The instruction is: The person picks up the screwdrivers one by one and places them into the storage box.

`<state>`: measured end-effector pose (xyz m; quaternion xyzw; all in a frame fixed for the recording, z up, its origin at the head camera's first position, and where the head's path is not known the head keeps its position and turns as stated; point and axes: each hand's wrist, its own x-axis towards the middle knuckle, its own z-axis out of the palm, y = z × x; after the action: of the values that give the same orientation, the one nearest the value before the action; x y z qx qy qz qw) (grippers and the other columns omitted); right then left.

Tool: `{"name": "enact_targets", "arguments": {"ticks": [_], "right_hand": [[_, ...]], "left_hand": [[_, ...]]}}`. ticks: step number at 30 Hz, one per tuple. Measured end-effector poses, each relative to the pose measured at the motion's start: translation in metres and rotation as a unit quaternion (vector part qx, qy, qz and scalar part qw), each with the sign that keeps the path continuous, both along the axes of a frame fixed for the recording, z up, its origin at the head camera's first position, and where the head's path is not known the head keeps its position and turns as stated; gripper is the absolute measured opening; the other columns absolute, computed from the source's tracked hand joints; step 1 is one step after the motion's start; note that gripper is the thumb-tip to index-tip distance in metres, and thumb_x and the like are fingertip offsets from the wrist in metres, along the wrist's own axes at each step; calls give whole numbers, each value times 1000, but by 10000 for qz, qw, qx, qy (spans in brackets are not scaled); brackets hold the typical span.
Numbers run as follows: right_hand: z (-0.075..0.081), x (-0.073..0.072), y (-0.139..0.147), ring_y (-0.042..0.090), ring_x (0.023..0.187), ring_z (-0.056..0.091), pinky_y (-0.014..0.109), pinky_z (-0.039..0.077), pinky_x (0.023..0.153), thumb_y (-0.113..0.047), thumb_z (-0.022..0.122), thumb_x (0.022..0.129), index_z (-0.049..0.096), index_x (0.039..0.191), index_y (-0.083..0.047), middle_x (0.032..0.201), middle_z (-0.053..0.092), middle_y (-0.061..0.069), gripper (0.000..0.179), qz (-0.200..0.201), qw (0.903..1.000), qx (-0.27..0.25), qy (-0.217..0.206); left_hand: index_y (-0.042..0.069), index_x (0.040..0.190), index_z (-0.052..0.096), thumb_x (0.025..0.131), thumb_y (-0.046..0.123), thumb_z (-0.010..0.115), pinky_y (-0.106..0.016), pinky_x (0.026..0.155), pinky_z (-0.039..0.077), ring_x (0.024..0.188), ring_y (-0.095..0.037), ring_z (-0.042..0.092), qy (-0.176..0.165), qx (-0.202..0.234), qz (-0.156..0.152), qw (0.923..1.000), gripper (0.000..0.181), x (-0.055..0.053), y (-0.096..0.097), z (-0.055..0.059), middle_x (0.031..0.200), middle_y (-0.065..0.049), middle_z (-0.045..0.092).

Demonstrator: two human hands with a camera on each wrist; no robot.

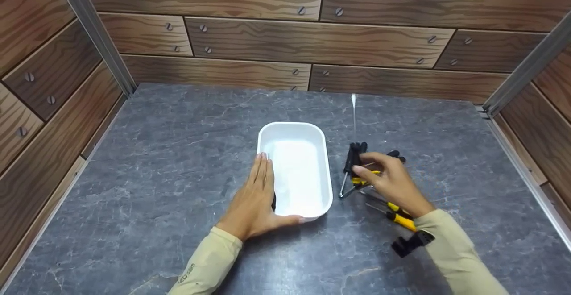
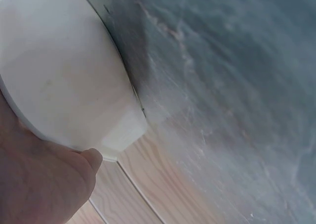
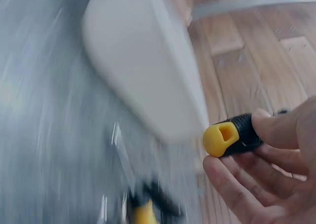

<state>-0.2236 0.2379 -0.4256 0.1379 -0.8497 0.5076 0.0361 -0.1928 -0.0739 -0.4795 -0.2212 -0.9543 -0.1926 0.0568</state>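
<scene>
A white rectangular plastic container (image 1: 329,174) stands in the middle of the table in the head view. My left hand (image 1: 253,197) rests along its left side, fingers straight over the rim and thumb lying along the near edge; the left wrist view shows the thumb against the rim. To the right of the container, my right hand (image 1: 388,181) holds a screwdriver (image 3: 237,135) by its black handle with a yellow end, pinched between thumb and fingers. Its metal shaft points toward the far wall. Under and beside this hand lie several other screwdrivers (image 1: 403,222) with black and yellow handles.
The grey marbled table (image 1: 156,174) is bordered by wood-patterned walls (image 1: 267,40) at the back and sides. Metal corner posts (image 1: 96,29) stand at the far corners. A black wrist mount (image 1: 412,243) sits on the right sleeve.
</scene>
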Motion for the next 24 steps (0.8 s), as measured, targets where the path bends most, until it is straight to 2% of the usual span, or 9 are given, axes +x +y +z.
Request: {"name": "enact_targets", "arguments": {"ticks": [5,9,16,20,24], "right_hand": [[5,-7,-39,17,81,73,33,62,75,3,69,93,61,116,19,103,69,28,30,356,9914,-1013,-751],[5,-10,-64,21,83,72,36,62,76,0,70,92,59,117,20,104,67,26,34,591,9841,-1079,-1278],[0,-11,-101,21,74,71,38,63,72,-6,74,90,63,108,14,98,65,20,29,741,9762,-678,-1920],[-7,-12,-115,16,65,68,34,62,68,-15,80,86,67,100,7,87,67,12,29,579,9810,180,-1843],[-15,-13,-126,15,60,68,30,59,63,-17,81,84,68,96,4,76,70,9,27,519,9752,680,-2040]], "left_hand": [[-12,157,10,70,95,51,-44,122,21,154,-36,3,36,27,11,10000,143,0,-1,-1,165,-30,5],[-12,157,9,71,94,51,-45,122,21,154,-37,1,-54,33,-5,10000,143,0,0,-1,165,-30,2],[-13,156,11,72,93,51,-46,121,23,154,-38,3,41,57,-39,10000,141,0,0,-1,164,-32,6],[-11,157,9,72,95,48,-45,122,21,154,-37,0,-85,21,-22,10000,142,0,0,0,165,-30,2],[-8,158,6,71,97,44,-44,122,18,154,-34,-6,-272,-65,-4,9996,142,-1,1,2,166,-27,-4]]}}
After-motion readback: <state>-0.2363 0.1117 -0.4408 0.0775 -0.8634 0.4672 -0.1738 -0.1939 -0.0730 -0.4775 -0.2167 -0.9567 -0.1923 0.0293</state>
